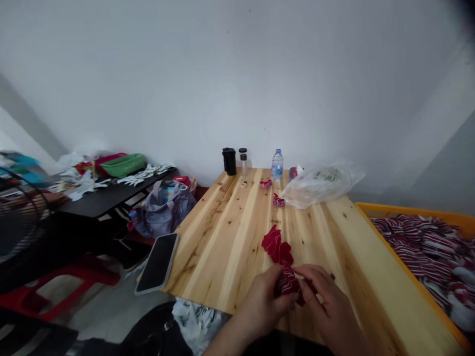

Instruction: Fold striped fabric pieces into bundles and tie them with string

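Observation:
Near the front edge of the wooden table (215, 247), my left hand (261, 299) is closed around a red fabric piece with thin white stripes (287, 279). My right hand (322, 291) pinches the same piece from the other side, fingertips close to the left hand's. Just beyond my hands lies more plain dark red fabric (276, 244), which seems to touch or join the striped part; I cannot tell which. Farther back on the table are two small red-and-white striped bundles, one (278, 200) nearer and one (265, 183) near the bottle.
An orange crate (408, 277) of striped fabric stands at the right. A clear plastic bag (319, 185), water bottle (277, 164), black cup (229, 161) and small jar (243, 160) sit at the back. A phone (158, 262) rests at the left edge, beyond it a grey bag (166, 207).

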`<move>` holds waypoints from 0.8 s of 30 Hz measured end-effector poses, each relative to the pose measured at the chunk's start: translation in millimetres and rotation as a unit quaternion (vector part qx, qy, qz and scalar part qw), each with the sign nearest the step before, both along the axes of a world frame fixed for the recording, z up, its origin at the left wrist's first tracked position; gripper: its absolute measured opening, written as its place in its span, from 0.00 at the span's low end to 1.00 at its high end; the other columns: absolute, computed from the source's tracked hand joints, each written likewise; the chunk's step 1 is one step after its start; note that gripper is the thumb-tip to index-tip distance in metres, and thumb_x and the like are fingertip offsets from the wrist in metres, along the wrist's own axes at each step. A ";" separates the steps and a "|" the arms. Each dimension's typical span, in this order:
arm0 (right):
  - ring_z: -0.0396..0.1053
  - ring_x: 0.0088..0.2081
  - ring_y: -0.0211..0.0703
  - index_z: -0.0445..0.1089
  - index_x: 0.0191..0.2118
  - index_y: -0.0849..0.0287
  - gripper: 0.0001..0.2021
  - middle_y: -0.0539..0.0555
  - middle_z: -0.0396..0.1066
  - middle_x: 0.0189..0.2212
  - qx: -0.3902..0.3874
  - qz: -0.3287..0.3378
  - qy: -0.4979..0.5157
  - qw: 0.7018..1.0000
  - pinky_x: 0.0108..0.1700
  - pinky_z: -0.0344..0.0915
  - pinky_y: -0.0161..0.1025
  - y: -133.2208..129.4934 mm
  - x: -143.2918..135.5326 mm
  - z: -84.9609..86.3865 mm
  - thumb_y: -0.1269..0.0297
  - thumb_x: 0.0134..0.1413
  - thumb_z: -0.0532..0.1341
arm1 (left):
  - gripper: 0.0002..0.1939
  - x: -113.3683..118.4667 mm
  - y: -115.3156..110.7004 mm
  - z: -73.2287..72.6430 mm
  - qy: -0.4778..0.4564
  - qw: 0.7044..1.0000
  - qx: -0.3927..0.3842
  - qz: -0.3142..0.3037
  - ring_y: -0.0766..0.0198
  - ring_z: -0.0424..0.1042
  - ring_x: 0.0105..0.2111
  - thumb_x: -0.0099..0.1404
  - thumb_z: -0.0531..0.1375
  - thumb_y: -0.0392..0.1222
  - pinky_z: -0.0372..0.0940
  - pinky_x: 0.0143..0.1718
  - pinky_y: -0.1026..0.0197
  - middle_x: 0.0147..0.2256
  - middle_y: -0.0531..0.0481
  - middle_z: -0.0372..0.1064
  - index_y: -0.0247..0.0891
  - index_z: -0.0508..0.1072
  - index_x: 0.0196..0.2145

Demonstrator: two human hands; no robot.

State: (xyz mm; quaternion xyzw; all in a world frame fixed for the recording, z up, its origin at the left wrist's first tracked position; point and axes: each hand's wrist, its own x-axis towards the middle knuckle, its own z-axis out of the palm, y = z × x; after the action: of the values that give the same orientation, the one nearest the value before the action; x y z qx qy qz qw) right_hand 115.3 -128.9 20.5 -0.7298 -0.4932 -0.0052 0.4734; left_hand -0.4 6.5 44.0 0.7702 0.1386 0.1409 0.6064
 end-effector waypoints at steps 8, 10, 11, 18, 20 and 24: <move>0.73 0.42 0.46 0.68 0.45 0.53 0.13 0.54 0.74 0.42 -0.057 -0.020 0.147 0.987 0.43 0.72 0.39 11.7 -0.6 -5.6 0.52 0.60 0.56 | 0.14 6.6 -7.3 -1.5 0.056 0.993 0.099 0.008 0.64 0.69 0.33 0.55 0.62 0.33 0.61 0.33 0.66 0.35 0.52 0.74 0.38 0.73 0.41; 0.74 0.41 0.45 0.68 0.44 0.54 0.15 0.54 0.74 0.40 -0.045 -0.004 0.238 0.970 0.42 0.72 0.38 15.4 1.4 -5.8 0.49 0.61 0.54 | 0.17 9.2 -9.4 -3.8 0.054 0.996 0.066 0.023 0.63 0.70 0.34 0.54 0.65 0.38 0.62 0.34 0.66 0.36 0.51 0.74 0.38 0.71 0.43; 0.74 0.41 0.45 0.68 0.43 0.54 0.16 0.54 0.75 0.39 -0.040 0.000 0.277 0.960 0.42 0.72 0.38 16.6 2.8 -6.6 0.48 0.62 0.52 | 0.20 9.5 -9.7 -4.7 0.052 0.997 0.052 0.023 0.63 0.70 0.34 0.54 0.66 0.40 0.63 0.34 0.66 0.37 0.51 0.74 0.39 0.70 0.45; 0.73 0.42 0.47 0.69 0.36 0.53 0.21 0.54 0.75 0.35 -0.066 -0.084 0.260 0.960 0.43 0.69 0.39 10.1 56.3 -19.0 0.45 0.62 0.47 | 0.30 6.1 30.8 13.2 0.101 0.989 0.063 -0.088 0.67 0.70 0.29 0.57 0.64 0.42 0.61 0.28 0.66 0.44 0.49 0.72 0.45 0.65 0.57; 0.73 0.37 0.46 0.67 0.34 0.54 0.21 0.52 0.74 0.31 -0.107 -0.076 0.212 0.968 0.40 0.68 0.38 8.5 86.5 -21.2 0.43 0.61 0.48 | 0.16 17.4 58.8 26.1 0.057 0.992 0.097 -0.053 0.65 0.70 0.31 0.62 0.59 0.43 0.62 0.31 0.66 0.36 0.50 0.73 0.40 0.72 0.48; 0.72 0.32 0.45 0.67 0.28 0.54 0.21 0.51 0.73 0.25 -0.189 -0.055 0.122 0.973 0.37 0.66 0.37 12.8 137.2 -28.3 0.45 0.60 0.49 | 0.17 60.6 120.4 51.6 0.014 0.988 0.124 0.090 0.66 0.71 0.28 0.67 0.51 0.48 0.63 0.29 0.64 0.36 0.48 0.71 0.36 0.68 0.48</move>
State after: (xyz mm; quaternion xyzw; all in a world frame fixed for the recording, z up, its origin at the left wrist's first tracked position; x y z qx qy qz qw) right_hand 252.5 -116.1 -7.8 -0.8275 -0.3825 0.1512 0.3822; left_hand 60.2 126.9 95.5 0.8257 0.1975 0.1998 0.4891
